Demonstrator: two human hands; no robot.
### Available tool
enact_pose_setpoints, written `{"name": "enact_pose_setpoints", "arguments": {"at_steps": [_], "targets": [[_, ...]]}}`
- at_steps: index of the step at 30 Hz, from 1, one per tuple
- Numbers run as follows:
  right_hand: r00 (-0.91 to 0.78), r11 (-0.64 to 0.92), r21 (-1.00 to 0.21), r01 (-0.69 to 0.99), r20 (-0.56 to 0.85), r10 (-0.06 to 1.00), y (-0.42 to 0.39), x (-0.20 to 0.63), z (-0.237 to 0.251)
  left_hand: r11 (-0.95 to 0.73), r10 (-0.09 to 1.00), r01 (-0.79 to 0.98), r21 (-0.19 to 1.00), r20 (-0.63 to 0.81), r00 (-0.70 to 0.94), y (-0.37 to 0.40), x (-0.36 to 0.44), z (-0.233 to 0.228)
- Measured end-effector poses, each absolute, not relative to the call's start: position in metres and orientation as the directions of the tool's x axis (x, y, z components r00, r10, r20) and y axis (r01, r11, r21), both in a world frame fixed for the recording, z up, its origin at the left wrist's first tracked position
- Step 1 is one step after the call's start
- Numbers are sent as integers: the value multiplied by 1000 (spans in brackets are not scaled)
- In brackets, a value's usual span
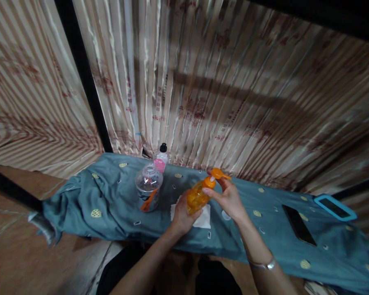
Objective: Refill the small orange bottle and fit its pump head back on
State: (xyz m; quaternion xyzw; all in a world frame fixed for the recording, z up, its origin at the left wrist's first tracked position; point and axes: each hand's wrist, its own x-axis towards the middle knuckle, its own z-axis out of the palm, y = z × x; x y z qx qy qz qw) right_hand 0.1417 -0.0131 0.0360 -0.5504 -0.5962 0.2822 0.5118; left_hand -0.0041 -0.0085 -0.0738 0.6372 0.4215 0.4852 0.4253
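An orange-yellow pump bottle [197,198] is tilted above the cloth-covered table. My left hand [184,215] wraps round its lower body. My right hand [227,196] is closed at its orange pump top [219,174], thumb by the collar and fingers partly hidden behind the pump head. Beneath the bottle lies a white tissue [205,217] on the cloth. Close to my right hand is a small clear round disc [226,215], partly covered by the wrist. Left of my hands stands a clear plastic jar [149,188] with an orange and dark label.
A pink-labelled bottle with a black cap [161,159] stands behind the jar. At the right lie a dark phone [299,225] and a blue-framed tablet [335,207]. The blue-green cloth [110,205] covers the table. A striped curtain [197,82] hangs behind, with black posts [83,73] at the left.
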Motion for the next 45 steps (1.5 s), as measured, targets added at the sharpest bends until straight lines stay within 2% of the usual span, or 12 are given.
{"name": "enact_pose_setpoints", "arguments": {"at_steps": [6, 12, 18, 20, 26, 34, 39, 45], "targets": [[-48, 232, -922, 310, 228, 972, -17, 148, 43, -318, 939, 124, 940, 294, 180, -8, -4, -72], [148, 232, -869, 437, 324, 934, -12, 139, 40, -278, 948, 106, 955, 255, 193, -9, -5, -72], [-57, 277, -880, 386, 277, 959, -18, 148, 47, -282, 944, 105, 954, 256, 207, -9, -6, -72], [-78, 280, -877, 389, 272, 959, -17, 147, 47, -282, 945, 103, 954, 257, 202, -9, -5, -71], [135, 223, -847, 482, 324, 936, -14, 136, 43, -262, 949, 89, 961, 241, 202, -10, -5, -69], [-66, 267, -903, 337, 261, 963, -12, 147, 41, -259, 954, 119, 958, 235, 185, -8, -4, -71], [20, 291, -900, 325, 314, 949, -11, 138, 36, -300, 941, 118, 947, 273, 201, -10, -4, -72], [208, 282, -863, 420, 394, 895, -20, 125, 30, -314, 936, 114, 943, 286, 205, -13, -3, -72]]}}
